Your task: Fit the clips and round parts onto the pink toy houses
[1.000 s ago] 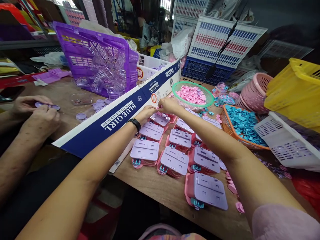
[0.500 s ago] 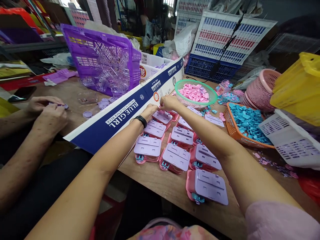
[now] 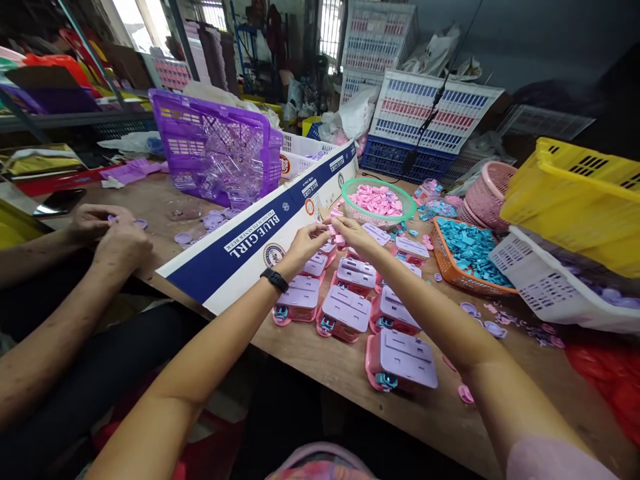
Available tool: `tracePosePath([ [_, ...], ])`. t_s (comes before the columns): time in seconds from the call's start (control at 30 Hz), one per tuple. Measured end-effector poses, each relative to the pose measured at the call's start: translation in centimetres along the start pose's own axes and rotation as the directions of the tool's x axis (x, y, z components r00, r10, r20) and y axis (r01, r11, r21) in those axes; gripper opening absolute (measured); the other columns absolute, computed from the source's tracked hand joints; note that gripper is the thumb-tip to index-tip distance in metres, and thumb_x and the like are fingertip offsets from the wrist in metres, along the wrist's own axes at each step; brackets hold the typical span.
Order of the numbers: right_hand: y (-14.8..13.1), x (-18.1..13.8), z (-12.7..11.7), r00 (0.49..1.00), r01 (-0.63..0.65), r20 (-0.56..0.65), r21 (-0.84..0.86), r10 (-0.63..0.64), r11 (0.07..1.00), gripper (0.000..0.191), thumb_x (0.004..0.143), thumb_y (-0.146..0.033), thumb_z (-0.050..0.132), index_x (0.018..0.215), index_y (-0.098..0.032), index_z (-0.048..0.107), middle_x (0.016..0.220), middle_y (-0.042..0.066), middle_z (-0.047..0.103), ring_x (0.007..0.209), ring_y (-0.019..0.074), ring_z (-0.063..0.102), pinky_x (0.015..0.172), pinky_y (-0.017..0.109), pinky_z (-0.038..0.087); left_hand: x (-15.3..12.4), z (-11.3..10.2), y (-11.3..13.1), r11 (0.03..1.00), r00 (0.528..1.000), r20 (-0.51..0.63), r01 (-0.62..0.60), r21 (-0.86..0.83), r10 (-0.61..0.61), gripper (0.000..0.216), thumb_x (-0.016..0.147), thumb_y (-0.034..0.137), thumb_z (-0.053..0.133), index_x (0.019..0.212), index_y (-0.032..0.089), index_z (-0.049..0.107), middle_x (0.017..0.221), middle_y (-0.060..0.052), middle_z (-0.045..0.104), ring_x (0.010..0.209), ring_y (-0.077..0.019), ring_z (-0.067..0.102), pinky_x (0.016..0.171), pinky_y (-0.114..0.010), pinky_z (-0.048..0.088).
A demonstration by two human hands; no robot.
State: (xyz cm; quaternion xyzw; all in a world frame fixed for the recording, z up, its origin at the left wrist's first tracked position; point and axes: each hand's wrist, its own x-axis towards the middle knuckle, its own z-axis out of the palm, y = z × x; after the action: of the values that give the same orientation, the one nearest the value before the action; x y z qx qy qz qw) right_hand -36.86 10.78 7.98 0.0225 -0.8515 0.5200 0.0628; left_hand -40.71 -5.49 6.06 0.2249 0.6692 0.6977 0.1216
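1. small pink piece (image 3: 334,230) is pinched between the fingertips of the left hand (image 3: 306,241) and right hand (image 3: 353,231), both closed on it, above the far end of the rows.
2. about a dozen pink-and-lilac cases (image 3: 345,310) lie lid-up on the table (image 3: 320,363), apparently finished.
3. the green bowl (image 3: 407,203) just beyond the hands looks well stocked with pink pieces, so plenty seems left.

A small pink piece (image 3: 339,239) sits between the fingertips of the two hands, just above the far end of the rows. It is too small to tell its shape. Below it lie the cases (image 3: 350,308), pink with flat lilac lids and a teal clip at the near edge, side by side in rows on the tabletop (image 3: 320,360).
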Motion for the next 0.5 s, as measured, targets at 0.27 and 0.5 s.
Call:
tracePosePath([
  [0.27, -0.9, -1.6, 1.4, 0.980, 0.177, -0.073, -0.125, -0.187, 0.976, 0.039, 0.102, -0.046, 0.047, 0.117, -0.017, 0.068, 0.118, 0.008, 0.071, 0.109, 0.0205, 0.064, 0.099, 0.033, 0.047, -3.3, -0.8, -0.2, 0.960, 0.999, -0.049, -0.017, -0.280, 0.004, 0.043, 0.060, 0.030, 0.090, 0.093, 0.014, 0.069, 0.080, -0.002, 0.072, 0.073, -0.0123, 0.067, 0.072, -0.025, 0.053],
  [0.5, 0.2, -2.2, 3.1, 0.999, -0.025, 0.031, 0.289, 0.017, 0.957, 0.047, 0.072, -0.058, 0.080, 0.090, -0.016, 0.073, 0.084, 0.005, 0.072, 0.078, 0.0175, 0.064, 0.065, 0.025, 0.047, -3.6, -2.0, -0.8, 0.875, 0.979, -0.165, 0.027, -0.484, -0.121, 0.044, 0.058, 0.024, 0.090, 0.092, 0.013, 0.065, 0.080, -0.006, 0.077, 0.072, -0.0168, 0.074, 0.079, -0.032, 0.058],
])
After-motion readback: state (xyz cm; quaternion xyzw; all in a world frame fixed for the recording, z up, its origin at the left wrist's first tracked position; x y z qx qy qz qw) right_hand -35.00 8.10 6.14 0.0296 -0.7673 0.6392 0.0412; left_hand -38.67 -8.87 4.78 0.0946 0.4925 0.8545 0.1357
